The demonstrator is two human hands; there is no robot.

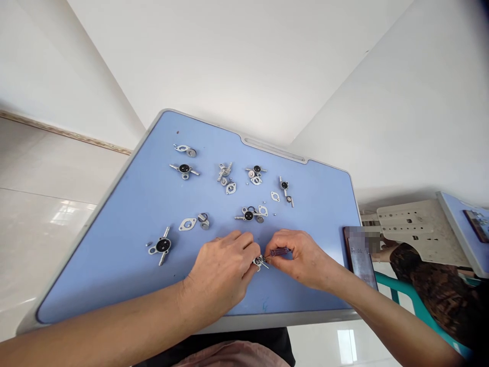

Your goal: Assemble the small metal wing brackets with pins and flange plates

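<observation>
My left hand (pixel 229 265) is closed around a small silver metal valve body (pixel 259 262) low over the front of the desk. Only part of that valve shows between my fingers. My right hand (pixel 301 257) grips a small screwdriver (pixel 280 251) with a see-through purple handle; its tip is at the valve. To the left lies another valve body (pixel 163 245) with a black round centre and pipe stubs. Beyond my hands rests a similar valve (pixel 248 216) with a flat oval plate (pixel 263 210) beside it. Another oval plate (pixel 187 224) lies left of my left hand.
Several valve bodies, such as this one (pixel 184 168), with plates and tiny screws, are spread over the blue desk (pixel 126 214). A phone (pixel 361 257) lies at the right edge. Walls border the back. A person in patterned clothing (pixel 431 290) sits at right near another desk (pixel 462 229).
</observation>
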